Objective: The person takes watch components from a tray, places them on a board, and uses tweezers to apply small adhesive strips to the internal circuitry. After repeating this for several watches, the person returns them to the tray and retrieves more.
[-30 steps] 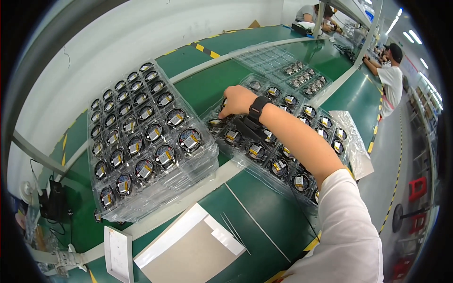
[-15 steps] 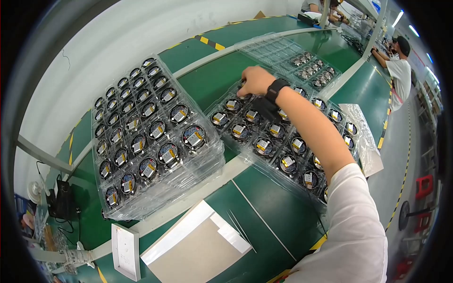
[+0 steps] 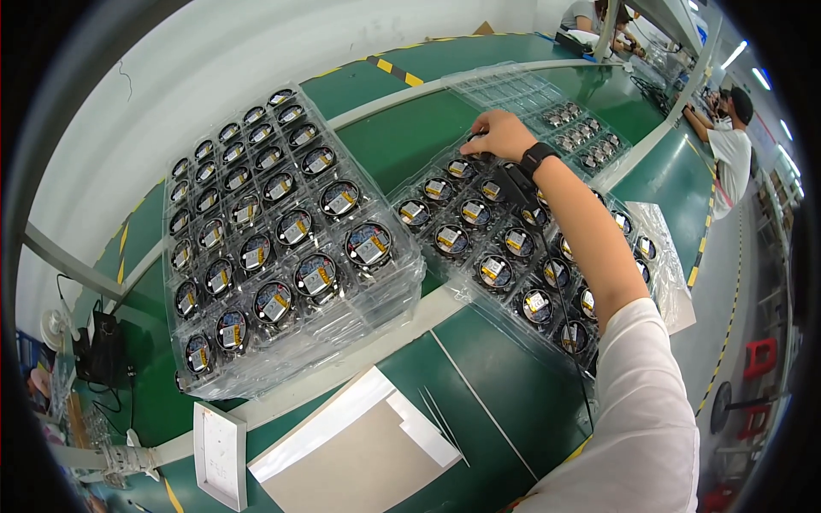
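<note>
My right hand (image 3: 503, 137) reaches over the far edge of the right-hand clear plastic tray (image 3: 483, 301). Its thumb and fingers are closed around a dark round electronic module (image 3: 478, 144), mostly hidden by the hand. Other modules in this tray, such as a nearby one (image 3: 437, 189), are black rings with a silver and yellow label, one per pocket. A black band (image 3: 537, 157) circles my right wrist, with a dark box and cable below it. My left hand is out of view.
Left stands a tall stack of clear trays (image 3: 363, 309), its top filled with similar modules. Farther back lies another clear tray (image 3: 479, 85) with small metallic parts. A white box (image 3: 221, 457), cardboard sheet (image 3: 359, 453) and thin rods (image 3: 445, 427) lie in front. A person (image 3: 731, 150) works at right.
The whole view has shifted slightly. My right hand stays at the tray's far edge, having moved a little to the right, fingers still closed at a module.
</note>
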